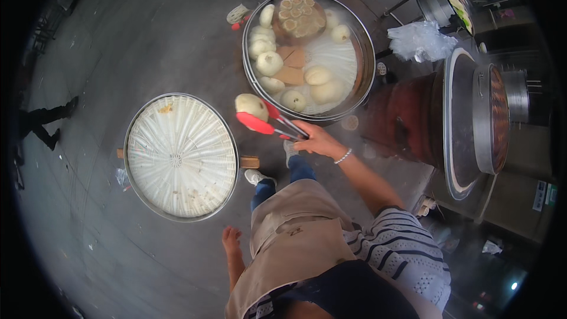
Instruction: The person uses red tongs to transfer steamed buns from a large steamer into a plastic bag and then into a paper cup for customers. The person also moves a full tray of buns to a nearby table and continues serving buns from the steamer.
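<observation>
My right hand point(320, 141) grips metal tongs with red tips point(259, 125). Between the tips is a pale steamed bun point(250, 104), just outside the rim of a round steamer point(370, 37). Inside that steamer, more buns point(269, 63) sit around pieces of brown cardboard point(292, 75), with a cluster of small browned buns point(297, 14) at the far side. My left hand point(231, 239) hangs beside my beige apron point(305, 239), fingers loosely bent and nothing visible in it. Ahead of it lies a round metal-rimmed tray with a white woven liner point(181, 141), bearing only some crumbs.
To the right stands a dark red barrel stove point(398, 117) with a wide rim and a steamer point(483, 119) on top. Clear plastic bags point(421, 40) hang near another metal pot point(436, 4). A wooden bar point(250, 162) juts from under the tray. A passer-by's legs point(46, 119) show far left.
</observation>
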The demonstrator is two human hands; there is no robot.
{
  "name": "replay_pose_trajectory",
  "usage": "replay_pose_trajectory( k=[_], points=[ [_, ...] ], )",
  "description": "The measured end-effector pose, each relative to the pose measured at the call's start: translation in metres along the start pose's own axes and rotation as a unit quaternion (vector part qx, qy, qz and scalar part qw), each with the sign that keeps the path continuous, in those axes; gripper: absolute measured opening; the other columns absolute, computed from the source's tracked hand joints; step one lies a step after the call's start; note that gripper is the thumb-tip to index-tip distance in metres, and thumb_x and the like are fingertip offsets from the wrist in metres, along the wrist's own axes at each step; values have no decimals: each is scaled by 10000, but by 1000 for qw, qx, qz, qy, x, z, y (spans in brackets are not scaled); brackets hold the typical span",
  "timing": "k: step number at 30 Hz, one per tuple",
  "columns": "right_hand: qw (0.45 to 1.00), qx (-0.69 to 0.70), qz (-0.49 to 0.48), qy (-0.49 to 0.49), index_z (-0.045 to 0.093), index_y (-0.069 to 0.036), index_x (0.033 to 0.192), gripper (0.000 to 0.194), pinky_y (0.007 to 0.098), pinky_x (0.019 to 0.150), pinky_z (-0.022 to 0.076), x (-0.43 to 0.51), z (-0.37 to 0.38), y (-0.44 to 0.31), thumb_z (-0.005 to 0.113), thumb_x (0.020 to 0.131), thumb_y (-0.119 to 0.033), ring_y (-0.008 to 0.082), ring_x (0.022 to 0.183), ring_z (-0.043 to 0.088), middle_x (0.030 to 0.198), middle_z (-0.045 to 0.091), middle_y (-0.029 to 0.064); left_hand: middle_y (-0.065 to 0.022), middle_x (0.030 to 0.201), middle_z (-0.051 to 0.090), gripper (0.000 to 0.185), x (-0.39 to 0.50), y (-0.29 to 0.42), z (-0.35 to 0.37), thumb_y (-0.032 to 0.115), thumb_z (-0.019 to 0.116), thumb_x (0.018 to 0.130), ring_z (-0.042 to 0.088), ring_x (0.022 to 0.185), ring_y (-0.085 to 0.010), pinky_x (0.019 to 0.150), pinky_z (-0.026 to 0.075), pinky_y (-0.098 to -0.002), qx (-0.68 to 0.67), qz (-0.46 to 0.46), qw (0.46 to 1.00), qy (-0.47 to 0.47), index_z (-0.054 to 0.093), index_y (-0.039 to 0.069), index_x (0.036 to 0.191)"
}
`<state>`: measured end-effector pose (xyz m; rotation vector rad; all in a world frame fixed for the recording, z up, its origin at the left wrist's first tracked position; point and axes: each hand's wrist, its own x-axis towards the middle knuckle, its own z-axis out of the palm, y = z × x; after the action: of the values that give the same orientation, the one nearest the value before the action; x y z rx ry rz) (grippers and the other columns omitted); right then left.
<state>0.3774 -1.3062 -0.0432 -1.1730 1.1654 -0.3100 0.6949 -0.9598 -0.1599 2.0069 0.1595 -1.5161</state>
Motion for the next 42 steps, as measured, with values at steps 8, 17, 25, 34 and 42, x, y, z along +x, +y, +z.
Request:
replay_pose_trajectory(
  k=[8,17,25,34,42],
  points=[
    [896,-183,-40,402,446,-30,1265,706,300,620,467,8,-185,74,755,665,-238,176,680,581,774,612,100,44,760,585,216,-5,20,86,266,614,784,553,672,-77,503,311,-230,64,35,997,-40,562,158,963],
    [875,-227,65,423,429,-31,1212,642,421,814,450,131,-305,49,722,688,-260,382,943,575,993,605,234,30,824,618,261,-43,31,153,279,607,776,576,673,-97,530,322,-268,88,10,996,19,566,175,1013],
    [871,-266,58,410,382,-40,1234,717,446,839,452,142,-319,42,753,659,-252,407,961,570,1012,599,256,-1,817,592,326,-68,26,179,256,603,767,562,719,-116,536,347,-255,30,3,999,31,573,74,1036],
    [893,-239,24,381,355,-41,1307,788,365,727,469,23,-268,65,746,666,-280,285,803,604,899,621,162,11,776,594,302,-41,1,181,316,602,769,561,692,-104,542,359,-251,-26,139,990,-19,598,86,964],
    [987,-122,12,102,332,-86,1353,824,240,582,435,-47,-130,68,742,639,-84,85,648,465,761,476,-10,-25,746,578,248,10,-21,139,155,564,822,519,653,-110,604,443,-273,-80,150,985,38,585,-5,1010]
  ],
)
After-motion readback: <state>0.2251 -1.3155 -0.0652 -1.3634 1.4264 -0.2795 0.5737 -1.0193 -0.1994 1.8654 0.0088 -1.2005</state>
